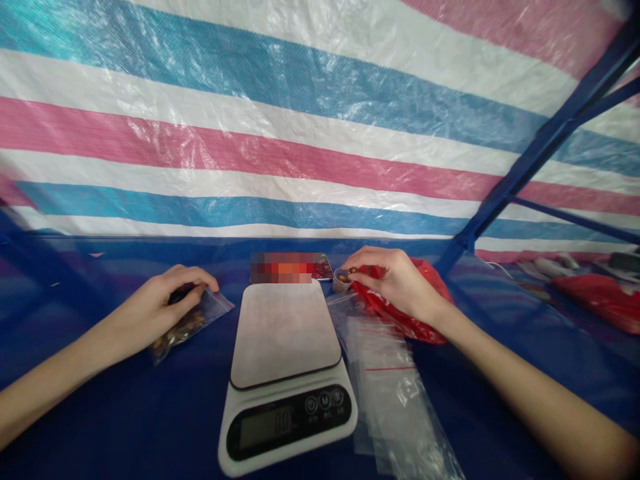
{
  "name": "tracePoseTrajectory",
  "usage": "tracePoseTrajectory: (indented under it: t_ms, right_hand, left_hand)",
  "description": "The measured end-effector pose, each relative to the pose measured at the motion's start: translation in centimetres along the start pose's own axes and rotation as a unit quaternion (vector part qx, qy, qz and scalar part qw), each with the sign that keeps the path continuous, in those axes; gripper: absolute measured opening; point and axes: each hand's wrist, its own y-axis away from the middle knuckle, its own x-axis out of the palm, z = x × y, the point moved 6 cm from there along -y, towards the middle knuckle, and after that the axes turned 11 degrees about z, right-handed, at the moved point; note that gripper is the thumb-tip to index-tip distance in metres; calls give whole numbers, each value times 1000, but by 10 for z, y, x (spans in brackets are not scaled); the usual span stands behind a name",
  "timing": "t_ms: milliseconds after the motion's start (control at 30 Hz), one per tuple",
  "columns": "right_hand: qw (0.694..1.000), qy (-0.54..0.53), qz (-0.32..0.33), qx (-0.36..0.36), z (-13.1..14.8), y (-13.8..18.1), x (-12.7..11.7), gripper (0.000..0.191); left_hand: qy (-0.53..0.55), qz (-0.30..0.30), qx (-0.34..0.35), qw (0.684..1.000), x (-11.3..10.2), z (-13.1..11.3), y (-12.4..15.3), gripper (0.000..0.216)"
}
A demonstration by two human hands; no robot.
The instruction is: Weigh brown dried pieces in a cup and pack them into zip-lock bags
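Note:
My left hand (173, 300) has its thumb and fingers closed on a clear zip bag (193, 323) of small brown pieces, left of the kitchen scale (287, 333). The scale's plate is bare, and its display seems to read zero. Past the scale's far right corner, my right hand (393, 277) pinches what looks like a small brown piece (354, 271) at the rim of a little clear cup (342, 281). More brown bits lie inside the cup. Under and behind that hand spreads a red plastic bag (433, 287), its contents hidden.
Several flat clear zip bags (390, 393) lie right of the scale on the blue table (165, 413). Behind the scale is a partly blurred-out phone-like item (323, 267). A blue metal frame (525, 160) and striped sheeting (280, 153) stand beyond. Another red bag (600, 300) sits far right.

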Motion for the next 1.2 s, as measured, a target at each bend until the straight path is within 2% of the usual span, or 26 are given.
tracePoseTrajectory:
  t_ms: [400,533,700,833,1033,1200]
  right_hand:
    - [999,-5,-37,1,0,1,-3,16]
    - [999,-16,-36,5,0,3,-7,30]
    - [999,-38,22,-26,6,4,-2,44]
    - [998,-42,26,-34,6,6,-1,47]
    - [993,11,50,-109,13,7,6,50]
    - [991,58,28,-121,21,8,3,48]
  left_hand:
    - [2,5,-5,1000,-1,-4,1,39]
    - [4,2,-5,1000,-2,-4,0,40]
    - [7,1,-4,1000,-2,-5,0,39]
    - [5,2,-2,1000,-2,-4,0,40]
    - [3,7,3,1000,0,1,0,39]
    - [16,9,-3,1000,1,4,1,37]
